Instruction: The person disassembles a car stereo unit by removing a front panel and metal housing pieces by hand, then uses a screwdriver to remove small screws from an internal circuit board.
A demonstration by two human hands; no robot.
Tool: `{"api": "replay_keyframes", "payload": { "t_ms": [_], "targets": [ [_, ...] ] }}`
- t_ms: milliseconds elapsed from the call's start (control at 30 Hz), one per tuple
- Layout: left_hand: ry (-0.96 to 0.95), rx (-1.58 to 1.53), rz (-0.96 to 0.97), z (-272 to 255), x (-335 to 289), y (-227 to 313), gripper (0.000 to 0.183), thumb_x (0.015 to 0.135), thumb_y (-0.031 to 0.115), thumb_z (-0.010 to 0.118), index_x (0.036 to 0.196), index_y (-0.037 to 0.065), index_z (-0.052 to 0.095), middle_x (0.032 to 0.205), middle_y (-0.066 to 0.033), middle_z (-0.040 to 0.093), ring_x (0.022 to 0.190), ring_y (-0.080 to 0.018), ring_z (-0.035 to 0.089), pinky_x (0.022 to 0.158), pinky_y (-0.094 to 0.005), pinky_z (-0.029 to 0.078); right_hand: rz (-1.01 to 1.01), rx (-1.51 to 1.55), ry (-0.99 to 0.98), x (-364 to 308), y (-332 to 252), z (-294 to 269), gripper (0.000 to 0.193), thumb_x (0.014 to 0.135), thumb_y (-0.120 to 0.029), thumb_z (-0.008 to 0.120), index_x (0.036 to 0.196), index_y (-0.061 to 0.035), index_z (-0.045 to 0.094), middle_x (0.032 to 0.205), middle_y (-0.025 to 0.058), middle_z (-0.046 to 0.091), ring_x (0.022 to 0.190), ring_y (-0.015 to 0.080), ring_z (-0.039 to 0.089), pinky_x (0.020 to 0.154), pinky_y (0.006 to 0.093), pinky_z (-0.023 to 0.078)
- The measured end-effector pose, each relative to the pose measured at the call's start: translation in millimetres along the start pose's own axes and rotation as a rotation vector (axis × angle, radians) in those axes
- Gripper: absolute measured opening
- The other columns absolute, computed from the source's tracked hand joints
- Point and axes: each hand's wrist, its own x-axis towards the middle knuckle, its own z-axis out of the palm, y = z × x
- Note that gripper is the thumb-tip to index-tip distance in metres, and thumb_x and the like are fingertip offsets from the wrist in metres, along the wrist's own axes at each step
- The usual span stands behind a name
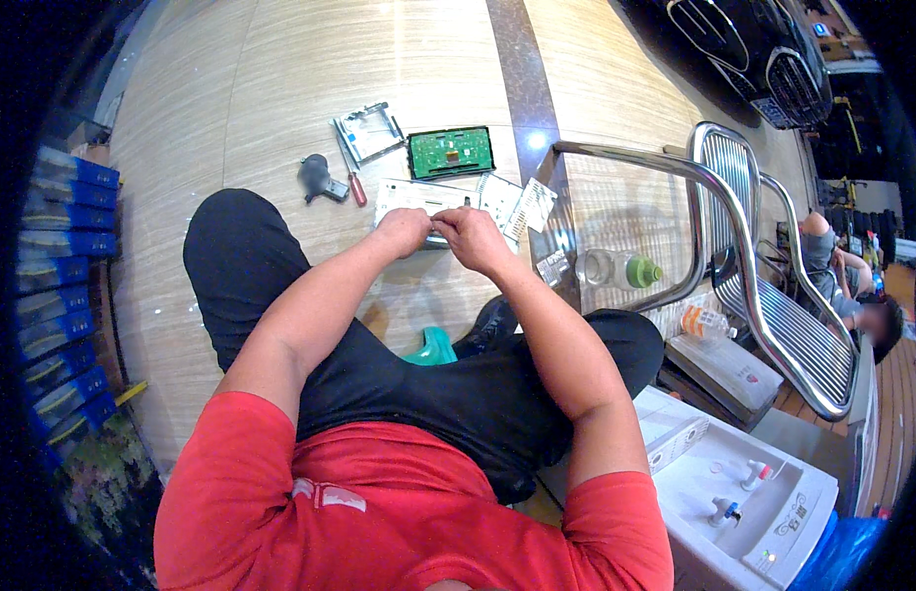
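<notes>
Both my hands meet over a flat white metal housing (391, 194) on the floor between my knees. My left hand (407, 230) has its fingers closed at the near edge of the housing. Thumb and fingers of my right hand (468, 236) are pinched together right beside it. What lies between the fingertips is too small to make out. Beyond the housing sits a green circuit board (450, 153) in a black frame. An open metal bracket (369, 133) lies to its left. Nearer me are a dark grey power tool (320, 180) and a red-handled screwdriver (357, 190).
Slotted white plates (534, 209) adjoin the housing on the right. A green-lidded bottle (643, 272) lies beneath a steel-framed chair (729, 197). A white water dispenser (744, 502) is at lower right, blue-and-white boxes (64, 286) at left. Another person (842, 266) sits far right.
</notes>
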Motion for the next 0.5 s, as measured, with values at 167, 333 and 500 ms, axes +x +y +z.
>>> {"api": "replay_keyframes", "payload": {
  "t_ms": [167,333,500],
  "targets": [
    [0.011,0.028,0.087,-14,-5,10,0.021,0.084,0.008,0.055,0.097,0.008,0.071,0.096,-0.0160,0.070,0.090,-0.0325,0.069,0.076,-0.0435,0.056,0.282,0.084,0.056,0,8,0,0.025,0.088,-0.024,0.063,0.098,-0.0031,0.071,0.091,0.0233,0.069,0.085,0.0404,0.066,0.079,0.0443,0.053],
    [0.053,0.041,0.130,-9,-7,2,0.020,0.085,0.009,0.055,0.097,0.009,0.071,0.097,-0.0152,0.070,0.091,-0.0321,0.069,0.076,-0.0441,0.056,0.141,-0.123,-0.023,3,3,-5,0.022,0.088,-0.020,0.064,0.097,-0.0012,0.070,0.089,0.0198,0.069,0.084,0.0371,0.067,0.077,0.0416,0.053],
    [-0.008,0.058,0.087,-15,-8,9,0.021,0.086,0.010,0.054,0.097,0.009,0.071,0.099,-0.0152,0.070,0.093,-0.0318,0.069,0.077,-0.0438,0.056,0.032,-0.028,-0.003,0,4,-6,0.022,0.089,-0.021,0.062,0.098,-0.0029,0.070,0.090,0.0205,0.069,0.085,0.0388,0.066,0.078,0.0436,0.053]
  ]
}}
